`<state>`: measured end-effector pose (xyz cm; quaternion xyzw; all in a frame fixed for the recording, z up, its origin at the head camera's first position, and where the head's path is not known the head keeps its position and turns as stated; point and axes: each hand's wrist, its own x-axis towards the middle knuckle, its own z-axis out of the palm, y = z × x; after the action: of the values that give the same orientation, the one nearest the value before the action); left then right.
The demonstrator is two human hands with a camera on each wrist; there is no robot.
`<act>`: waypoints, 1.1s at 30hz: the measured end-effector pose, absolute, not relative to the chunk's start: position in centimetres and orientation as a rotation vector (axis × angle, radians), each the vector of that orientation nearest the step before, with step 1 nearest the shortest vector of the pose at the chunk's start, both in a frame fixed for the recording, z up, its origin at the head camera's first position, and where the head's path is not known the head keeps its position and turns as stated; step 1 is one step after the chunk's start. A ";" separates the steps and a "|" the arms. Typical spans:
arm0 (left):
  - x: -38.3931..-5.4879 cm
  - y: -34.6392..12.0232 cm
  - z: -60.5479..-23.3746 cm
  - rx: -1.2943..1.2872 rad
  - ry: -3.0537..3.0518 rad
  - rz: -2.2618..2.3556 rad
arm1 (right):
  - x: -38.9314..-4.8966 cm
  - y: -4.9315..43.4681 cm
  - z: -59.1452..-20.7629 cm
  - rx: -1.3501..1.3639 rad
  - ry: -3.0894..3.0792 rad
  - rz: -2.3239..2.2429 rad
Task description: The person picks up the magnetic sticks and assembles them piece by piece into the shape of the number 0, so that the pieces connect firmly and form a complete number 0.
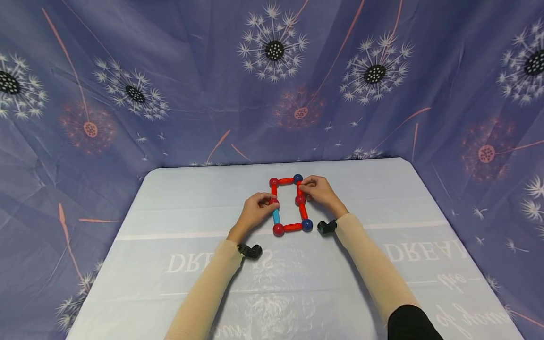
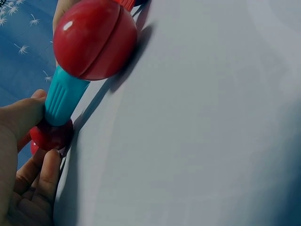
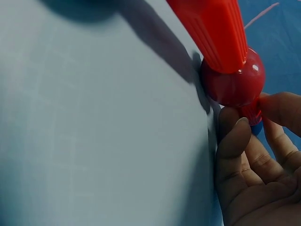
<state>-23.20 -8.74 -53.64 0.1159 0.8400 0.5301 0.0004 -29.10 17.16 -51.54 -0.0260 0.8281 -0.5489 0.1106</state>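
A closed rectangular loop of ball-and-stick magnetic pieces lies flat on the table. My left hand (image 1: 255,210) is at the middle of its left side, pinching a red ball (image 2: 51,135) where the light-blue rod (image 2: 66,96) meets it. Nearer me, that rod ends at another red ball (image 1: 278,229). On the right side, my right hand (image 1: 319,190) pinches a red rod (image 3: 250,111) between thumb and fingers. This rod sits between the middle red ball (image 3: 235,87) and the far dark blue ball (image 1: 298,178). A second dark blue ball (image 1: 307,225) forms the near right corner.
Pale cloth with printed lettering covers the table (image 1: 191,203). Behind and beside it hangs a purple-blue curtain (image 1: 191,94) with dandelion prints. Small black cameras sit on the left wrist (image 1: 250,251) and right wrist (image 1: 327,227).
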 end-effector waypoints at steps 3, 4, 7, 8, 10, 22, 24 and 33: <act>-23.2 -8.7 -53.7 0.357 2.638 1.664 | -29.1 17.2 -51.6 -0.082 2.433 -1.615; -23.2 -8.7 -53.7 0.355 2.638 1.662 | -29.1 17.2 -51.6 -0.085 2.431 -1.616; -23.2 -8.6 -53.6 0.357 2.638 1.660 | -29.2 17.3 -51.7 -0.092 2.427 -1.615; -23.2 -8.6 -53.6 0.358 2.638 1.660 | -29.3 17.3 -51.7 -0.095 2.427 -1.613; -23.2 -8.6 -53.6 0.361 2.637 1.661 | -29.3 17.3 -51.7 -0.100 2.428 -1.608; -23.1 -8.7 -53.4 0.357 2.644 1.652 | -29.4 17.2 -51.8 -0.105 2.432 -1.604; -23.1 -8.7 -53.4 0.357 2.646 1.646 | -29.4 17.2 -51.8 -0.104 2.435 -1.602; -23.1 -8.7 -53.5 0.354 2.646 1.638 | -29.2 17.3 -51.8 -0.096 2.446 -1.596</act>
<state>-23.14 -8.70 -53.50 0.1130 0.8448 0.5230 0.0047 -29.24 17.28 -51.78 -0.0326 0.8320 -0.5429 0.1094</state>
